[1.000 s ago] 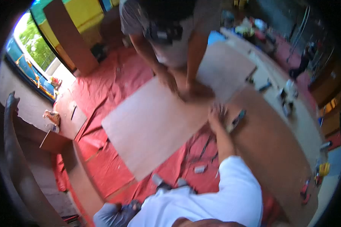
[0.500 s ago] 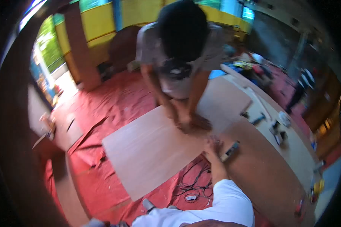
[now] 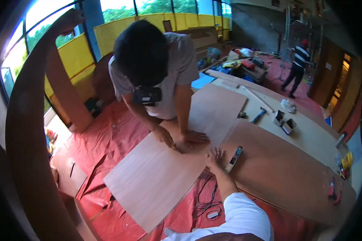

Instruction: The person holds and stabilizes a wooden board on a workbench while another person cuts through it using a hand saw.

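Note:
My right hand lies on the near edge of a pale wooden sheet, fingers spread, nothing held. Just right of it, a level-like tool rests on a browner board. Across the sheet a person in a grey shirt leans over, one hand flat on the wood and the other low against it; anything under its fingers is too small to name. At the upper left, a finger-like shape tops a long, dark, curved form; whether this is my left hand is unclear.
A hammer, small open boxes and a wooden strip lie on the far board. Red-handled tools are at right. Cables run over red floor sheeting. Another person stands in the back.
The view has tilted up and shows more of the room. The leaning person appears further left. The dark curved form now reaches higher. My right hand stays on the wood.

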Motion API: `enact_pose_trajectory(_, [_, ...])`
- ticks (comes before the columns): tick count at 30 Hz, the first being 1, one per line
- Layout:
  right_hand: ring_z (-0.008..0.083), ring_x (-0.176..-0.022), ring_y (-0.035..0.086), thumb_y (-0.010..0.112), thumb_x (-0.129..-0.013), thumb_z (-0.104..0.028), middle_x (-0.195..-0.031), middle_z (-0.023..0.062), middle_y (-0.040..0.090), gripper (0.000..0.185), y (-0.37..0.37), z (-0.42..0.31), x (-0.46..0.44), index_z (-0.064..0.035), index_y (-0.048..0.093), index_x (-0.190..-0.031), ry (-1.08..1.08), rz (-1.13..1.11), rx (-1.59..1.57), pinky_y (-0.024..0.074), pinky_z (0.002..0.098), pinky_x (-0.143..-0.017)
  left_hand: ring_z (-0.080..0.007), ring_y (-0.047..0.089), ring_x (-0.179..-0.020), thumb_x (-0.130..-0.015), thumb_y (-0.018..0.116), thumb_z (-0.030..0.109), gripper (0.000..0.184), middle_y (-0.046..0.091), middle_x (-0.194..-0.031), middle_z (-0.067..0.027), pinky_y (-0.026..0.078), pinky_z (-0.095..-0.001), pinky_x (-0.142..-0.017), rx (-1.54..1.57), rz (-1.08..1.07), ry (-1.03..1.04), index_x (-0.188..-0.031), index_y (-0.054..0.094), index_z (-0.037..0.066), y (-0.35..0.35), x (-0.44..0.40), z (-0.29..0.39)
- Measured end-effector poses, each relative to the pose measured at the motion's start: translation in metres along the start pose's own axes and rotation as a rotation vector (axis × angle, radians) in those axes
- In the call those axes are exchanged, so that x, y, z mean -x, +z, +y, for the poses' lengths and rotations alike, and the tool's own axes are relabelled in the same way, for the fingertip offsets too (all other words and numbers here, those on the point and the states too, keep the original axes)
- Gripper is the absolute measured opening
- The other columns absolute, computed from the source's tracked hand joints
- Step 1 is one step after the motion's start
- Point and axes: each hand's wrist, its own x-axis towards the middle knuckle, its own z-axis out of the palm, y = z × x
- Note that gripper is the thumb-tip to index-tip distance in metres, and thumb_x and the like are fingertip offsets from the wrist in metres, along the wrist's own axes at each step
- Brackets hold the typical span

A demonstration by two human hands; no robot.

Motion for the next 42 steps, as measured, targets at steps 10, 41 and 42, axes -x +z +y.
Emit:
enact_pose_trajectory(10, [0.0365, -0.131, 0.027, 0.044, -0.088, -0.038, -0.139, 0.0158, 0.037, 0.051, -0.027, -0.013, -0.001, -0.0086, 0.046, -0.129, 0.031, -0.087, -0.034, 0.0097, 0.0540, -0.110, -0.0263, 0.063, -0.060, -0.088, 0.053, 0.033, 0.031, 0.064, -0.074, -0.0137, 0.050, -0.0373, -0.051, 0.149, -0.195, 1.224, -0.108, 0.050, 0.009, 0.095, 0.169, 0.342])
enact_pose_trajectory(41, [0.0311, -0.134, 0.024, 0.045, -0.087, -0.045, -0.141, 0.0115, 0.036, 0.052, -0.042, -0.026, -0.008, -0.0176, 0.046, -0.132, 0.020, -0.209, 0.106, 0.0075, 0.0566, -0.108, -0.0166, 0.057, -0.106, -0.090, 0.056, 0.036, 0.046, 0.057, -0.118, -0.0058, 0.046, -0.0307, -0.092, 1.888, -0.170, -1.836, -0.120, 0.051, 0.002, 0.370, 0.790, 0.170])
enact_pose_trajectory(42, [0.0311, -0.134, 0.024, 0.045, -0.087, -0.045, -0.140, 0.0115, 0.037, 0.052, -0.040, -0.023, -0.006, -0.0178, 0.046, -0.132, 0.008, -0.203, 0.115, 0.0076, 0.0565, -0.108, -0.0172, 0.057, -0.106, -0.089, 0.057, 0.036, 0.047, 0.058, -0.118, -0.0061, 0.046, -0.0314, -0.092, 1.788, -0.146, -1.846, -0.121, 0.050, 0.002, 0.364, 0.784, 0.172])
